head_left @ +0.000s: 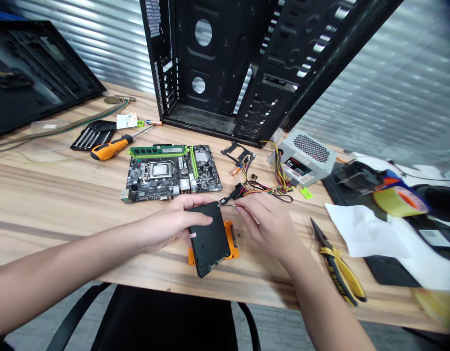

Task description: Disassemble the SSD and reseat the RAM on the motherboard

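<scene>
Black drive [209,239], tilted over an orange bracket [233,240] at the near edge of the worktop [64,204]; left hand [173,222] clasps its left edge, right hand [266,224] pinches something tiny at its far corner. Probably light, rigid and smooth-cased: best gripped by opposite edges.

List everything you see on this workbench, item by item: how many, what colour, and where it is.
drive: one, black, tilted, in the left hand
bracket: one, orange, on the table under the drive
motherboard: one, dark with green slots, behind the hands
screwdriver: one, orange handle, left of the motherboard
computer case: one, black, open, at the back
power supply: one, grey, right of the case
pliers: one, yellow and black, right of the hands
table: one, light wood, under everything
left hand: one, bare, holding the drive's left edge
right hand: one, bare, fingertips at the drive's top corner; grip unclear
</scene>
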Demonstrator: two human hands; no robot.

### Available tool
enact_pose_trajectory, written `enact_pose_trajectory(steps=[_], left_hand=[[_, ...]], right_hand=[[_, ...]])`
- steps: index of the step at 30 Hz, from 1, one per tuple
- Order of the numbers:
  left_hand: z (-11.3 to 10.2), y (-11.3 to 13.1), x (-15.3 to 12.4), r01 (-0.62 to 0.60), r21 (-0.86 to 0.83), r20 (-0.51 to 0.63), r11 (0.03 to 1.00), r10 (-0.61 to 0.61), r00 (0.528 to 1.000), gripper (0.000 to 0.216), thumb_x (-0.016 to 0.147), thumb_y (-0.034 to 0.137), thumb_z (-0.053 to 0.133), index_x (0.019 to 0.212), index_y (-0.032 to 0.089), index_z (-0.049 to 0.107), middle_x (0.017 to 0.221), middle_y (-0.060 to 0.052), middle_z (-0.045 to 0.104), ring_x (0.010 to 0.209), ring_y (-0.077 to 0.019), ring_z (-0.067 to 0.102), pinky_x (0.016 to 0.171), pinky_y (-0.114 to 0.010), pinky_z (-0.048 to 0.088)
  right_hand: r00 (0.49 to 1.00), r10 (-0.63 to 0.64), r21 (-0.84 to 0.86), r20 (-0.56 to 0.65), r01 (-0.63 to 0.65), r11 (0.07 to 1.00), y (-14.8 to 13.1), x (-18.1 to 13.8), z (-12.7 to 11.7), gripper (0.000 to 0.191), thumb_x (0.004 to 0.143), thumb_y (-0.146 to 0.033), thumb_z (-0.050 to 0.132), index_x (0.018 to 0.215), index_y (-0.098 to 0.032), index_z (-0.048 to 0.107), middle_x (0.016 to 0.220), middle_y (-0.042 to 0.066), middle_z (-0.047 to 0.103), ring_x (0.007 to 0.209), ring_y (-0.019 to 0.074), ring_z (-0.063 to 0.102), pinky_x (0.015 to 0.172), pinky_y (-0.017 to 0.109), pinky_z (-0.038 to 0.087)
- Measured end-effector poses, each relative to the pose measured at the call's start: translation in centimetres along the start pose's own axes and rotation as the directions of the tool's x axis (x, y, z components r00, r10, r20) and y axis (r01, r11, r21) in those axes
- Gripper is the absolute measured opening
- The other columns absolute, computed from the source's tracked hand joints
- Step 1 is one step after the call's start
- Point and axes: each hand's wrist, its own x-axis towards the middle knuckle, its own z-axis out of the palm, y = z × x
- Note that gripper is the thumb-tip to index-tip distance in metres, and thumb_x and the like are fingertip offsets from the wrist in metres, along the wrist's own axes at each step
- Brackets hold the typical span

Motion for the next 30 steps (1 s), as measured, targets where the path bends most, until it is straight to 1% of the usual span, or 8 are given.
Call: enact_pose_trajectory(steps=[6,9,13,17,21,23,27,30], left_hand=[[-0.1,-0.2,-0.1,-0.049,0.059,0.055,0.997,0.046,0.997,0.039,0.066,0.023,0.078,0.104,0.021,0.069,0.085,-0.002,0.068,0.064,-0.012,0.061,0.051,-0.018,0.048],[-0.2,-0.1,-0.3,-0.071,0.052,0.112,0.996,0.064,0.992,0.041,0.063,0.029,0.082,0.101,0.019,0.07,0.083,-0.004,0.069,0.07,-0.0151,0.064,0.056,-0.02,0.05],[-0.2,0.1,-0.5,-0.068,0.029,0.169,0.997,0.063,0.984,0.05,0.058,0.029,0.085,0.103,0.019,0.069,0.09,-0.006,0.07,0.082,-0.0215,0.067,0.06,-0.024,0.054],[-0.1,0.4,-0.6,-0.084,0.057,0.203,0.995,0.071,0.977,0.05,0.062,0.032,0.083,0.107,0.017,0.069,0.091,-0.007,0.071,0.082,-0.0224,0.068,0.06,-0.025,0.055],[0.0,0.6,-0.4,-0.199,0.072,0.227,0.977,0.178,0.957,0.054,0.062,0.03,0.084,0.112,0.019,0.068,0.095,-0.006,0.072,0.092,-0.0228,0.068,0.076,-0.028,0.054],[0.0,0.7,-0.3,-0.248,0.068,0.228,0.966,0.226,0.947,0.058,0.058,0.029,0.086,0.112,0.021,0.069,0.097,-0.005,0.073,0.098,-0.0242,0.066,0.082,-0.03,0.053],[-0.2,0.7,-0.2,-0.299,0.102,0.177,0.949,0.278,0.944,0.062,0.052,0.03,0.088,0.11,0.02,0.069,0.101,-0.006,0.073,0.102,-0.0281,0.065,0.082,-0.033,0.053],[-0.4,0.5,-0.2,-0.33,0.149,0.126,0.932,0.313,0.941,0.067,0.049,0.031,0.089,0.112,0.019,0.069,0.105,-0.008,0.071,0.102,-0.0296,0.063,0.08,-0.034,0.053]], right_hand=[[0.999,-0.025,-0.03,-0.032,0.024,0.999,0.1,0.0,-0.1,0.012,0.093,-0.014,0.051,0.098,-0.013,0.062,0.088,0.009,0.066,0.08,0.0185,0.056,0.071,0.033,0.046],[0.999,-0.026,-0.063,-0.043,0.023,0.998,0.2,0.0,-0.2,0.012,0.092,-0.013,0.052,0.097,-0.014,0.064,0.088,0.009,0.066,0.08,0.0186,0.056,0.071,0.033,0.046],[0.996,-0.048,-0.103,-0.069,0.041,0.994,0.2,0.1,-0.5,0.013,0.091,-0.011,0.053,0.096,-0.013,0.065,0.089,0.01,0.067,0.08,0.0193,0.056,0.07,0.033,0.046],[0.994,-0.071,-0.149,-0.08,0.059,0.987,0.2,0.2,-0.7,0.016,0.09,-0.009,0.052,0.096,-0.013,0.066,0.089,0.01,0.067,0.079,0.0193,0.056,0.069,0.033,0.045],[0.991,-0.1,-0.213,-0.093,0.078,0.974,0.3,0.0,-0.9,0.017,0.089,-0.009,0.054,0.097,-0.016,0.067,0.089,0.008,0.068,0.078,0.019,0.055,0.068,0.033,0.043],[0.986,-0.132,-0.246,-0.102,0.103,0.964,0.3,-0.1,-1.1,0.017,0.089,-0.009,0.055,0.1,-0.018,0.066,0.09,0.007,0.069,0.077,0.0185,0.055,0.067,0.033,0.041],[0.974,-0.204,-0.294,-0.098,0.167,0.941,0.2,-0.2,-1.5,0.019,0.089,-0.009,0.058,0.104,-0.019,0.064,0.092,0.005,0.071,0.075,0.0173,0.054,0.065,0.033,0.039],[0.971,-0.223,-0.322,-0.09,0.183,0.929,0.0,-0.2,-1.5,0.015,0.088,-0.011,0.06,0.102,-0.016,0.063,0.081,0.004,0.069,0.069,0.017,0.052,0.06,0.033,0.036]])
